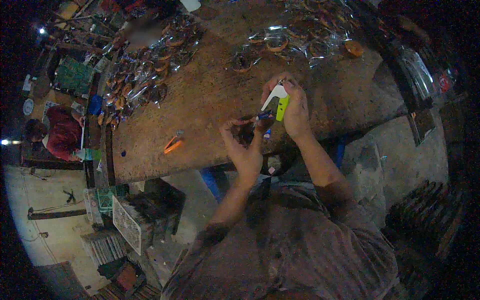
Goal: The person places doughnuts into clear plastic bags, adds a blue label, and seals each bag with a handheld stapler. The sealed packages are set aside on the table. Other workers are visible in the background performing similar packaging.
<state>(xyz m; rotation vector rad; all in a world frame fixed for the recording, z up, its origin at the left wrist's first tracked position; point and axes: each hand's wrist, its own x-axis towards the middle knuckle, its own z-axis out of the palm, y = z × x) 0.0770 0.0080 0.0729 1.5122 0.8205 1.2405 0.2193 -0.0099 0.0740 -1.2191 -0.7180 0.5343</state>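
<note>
My right hand (297, 107) grips a small hand tool (279, 95) with a white lever and a lime-green body with dark marks. Just below and left of it, my left hand (245, 148) pinches a small dark-blue item (264, 115) between thumb and fingers; its kind is too blurred to tell. A small blue and white piece (267, 134) shows beside the left fingers, close to the table edge. Farther left on the wooden table (202, 97) lies an orange-handled tool (174, 143) with a metal end, its two arms spread apart.
Piles of clear-wrapped brown curved pieces (165, 63) cover the table's far left; more wrapped pieces (277, 45) lie at the far right. An orange-brown round piece (352, 48) sits near that end. A person in red (64, 131) is beyond the left end. A white plastic crate (127, 225) stands below left.
</note>
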